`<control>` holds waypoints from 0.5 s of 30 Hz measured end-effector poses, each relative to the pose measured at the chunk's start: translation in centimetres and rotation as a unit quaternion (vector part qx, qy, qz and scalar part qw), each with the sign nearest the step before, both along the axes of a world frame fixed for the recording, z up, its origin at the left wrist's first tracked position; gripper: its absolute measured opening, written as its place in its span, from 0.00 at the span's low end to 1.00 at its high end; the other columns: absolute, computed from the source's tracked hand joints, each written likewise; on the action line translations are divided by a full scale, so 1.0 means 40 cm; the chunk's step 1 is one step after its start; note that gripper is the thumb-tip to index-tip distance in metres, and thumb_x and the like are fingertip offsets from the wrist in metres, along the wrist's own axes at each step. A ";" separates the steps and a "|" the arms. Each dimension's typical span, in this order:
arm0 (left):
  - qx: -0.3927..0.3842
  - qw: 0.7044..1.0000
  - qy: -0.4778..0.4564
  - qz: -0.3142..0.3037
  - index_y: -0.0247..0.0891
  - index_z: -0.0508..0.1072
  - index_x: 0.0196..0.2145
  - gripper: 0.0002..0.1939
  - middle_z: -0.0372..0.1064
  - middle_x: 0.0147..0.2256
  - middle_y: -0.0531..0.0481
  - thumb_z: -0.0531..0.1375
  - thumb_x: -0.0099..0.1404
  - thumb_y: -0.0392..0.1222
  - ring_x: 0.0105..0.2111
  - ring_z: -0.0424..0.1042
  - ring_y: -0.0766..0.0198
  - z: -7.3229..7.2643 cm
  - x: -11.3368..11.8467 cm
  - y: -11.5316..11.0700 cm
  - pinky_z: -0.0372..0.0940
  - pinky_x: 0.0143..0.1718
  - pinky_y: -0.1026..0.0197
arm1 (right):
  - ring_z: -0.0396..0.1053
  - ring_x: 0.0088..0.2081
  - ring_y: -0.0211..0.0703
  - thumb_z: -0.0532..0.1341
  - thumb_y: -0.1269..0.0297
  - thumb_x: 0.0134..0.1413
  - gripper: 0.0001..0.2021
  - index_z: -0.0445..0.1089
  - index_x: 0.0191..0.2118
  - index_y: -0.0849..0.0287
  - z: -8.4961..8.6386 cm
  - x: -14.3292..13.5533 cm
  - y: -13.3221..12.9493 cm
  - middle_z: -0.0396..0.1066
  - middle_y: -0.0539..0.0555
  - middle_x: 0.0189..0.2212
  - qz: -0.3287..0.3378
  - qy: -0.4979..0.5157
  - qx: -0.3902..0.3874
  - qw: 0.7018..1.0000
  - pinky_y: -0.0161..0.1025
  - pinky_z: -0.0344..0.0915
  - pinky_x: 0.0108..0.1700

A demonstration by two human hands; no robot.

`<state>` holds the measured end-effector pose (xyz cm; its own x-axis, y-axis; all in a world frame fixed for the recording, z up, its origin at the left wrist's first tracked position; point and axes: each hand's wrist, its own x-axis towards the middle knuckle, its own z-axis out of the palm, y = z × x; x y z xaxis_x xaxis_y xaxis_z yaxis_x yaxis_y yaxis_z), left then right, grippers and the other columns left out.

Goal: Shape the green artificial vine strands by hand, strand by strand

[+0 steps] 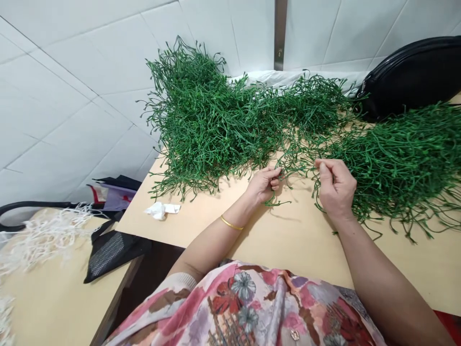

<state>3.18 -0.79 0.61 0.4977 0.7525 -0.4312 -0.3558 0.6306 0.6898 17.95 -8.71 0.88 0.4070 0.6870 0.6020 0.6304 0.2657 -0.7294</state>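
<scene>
My left hand (265, 185) is closed around a thin green artificial plant stem (277, 203), whose budded end sticks out below the fingers. To its right, my right hand (336, 187) is closed with thumb and forefinger pinched together. Green strands lie beside those fingertips, but what the pinch holds is hidden. Between and beyond both hands are loose green stems (293, 166) with small bud-like tips. A large tangled heap of green stems (209, 125) fills the back left of the table, and another pile of stems (406, 158) lies just right of my right hand.
The wooden table (205, 226) stands against a white tiled wall (97, 57). A crumpled white tissue (162, 210) lies near its left edge. At the back right is a black bag (414, 77). A lower surface at left holds white strands (46, 240) and a black mesh item (108, 254).
</scene>
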 end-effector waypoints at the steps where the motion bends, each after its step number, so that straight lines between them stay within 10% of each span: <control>1: 0.006 1.000 -0.010 0.004 0.33 0.63 0.24 0.09 0.59 0.20 0.56 0.62 0.52 0.34 0.14 0.48 0.80 -0.005 0.002 0.001 0.42 0.15 0.73 | 0.68 0.39 0.43 0.51 0.64 0.58 0.11 0.69 0.36 0.59 0.001 0.001 -0.001 0.70 0.57 0.35 -0.014 -0.012 0.009 1.000 0.42 0.65 0.42; 8: 0.001 0.998 -0.054 -0.015 0.31 0.72 0.29 0.06 0.65 0.24 0.51 0.61 0.54 0.37 0.16 0.52 0.79 -0.013 -0.009 0.005 0.48 0.17 0.72 | 0.68 0.38 0.44 0.52 0.65 0.56 0.09 0.69 0.35 0.57 -0.010 -0.016 -0.011 0.70 0.56 0.33 0.013 -0.098 -0.011 0.995 0.43 0.65 0.41; 15: -0.041 0.995 -0.095 -0.018 0.30 0.72 0.30 0.05 0.62 0.22 0.53 0.61 0.54 0.35 0.16 0.54 0.78 -0.021 -0.017 0.017 0.49 0.16 0.72 | 0.69 0.31 0.39 0.52 0.60 0.57 0.12 0.68 0.41 0.60 -0.012 -0.022 -0.009 0.69 0.53 0.27 -0.015 0.049 -0.028 0.998 0.39 0.66 0.36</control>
<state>2.50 -0.11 -0.24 0.6018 0.6990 -0.3862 -0.4504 0.6964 0.5587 17.09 -9.07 0.41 0.4832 0.7050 0.5192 0.5624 0.2046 -0.8012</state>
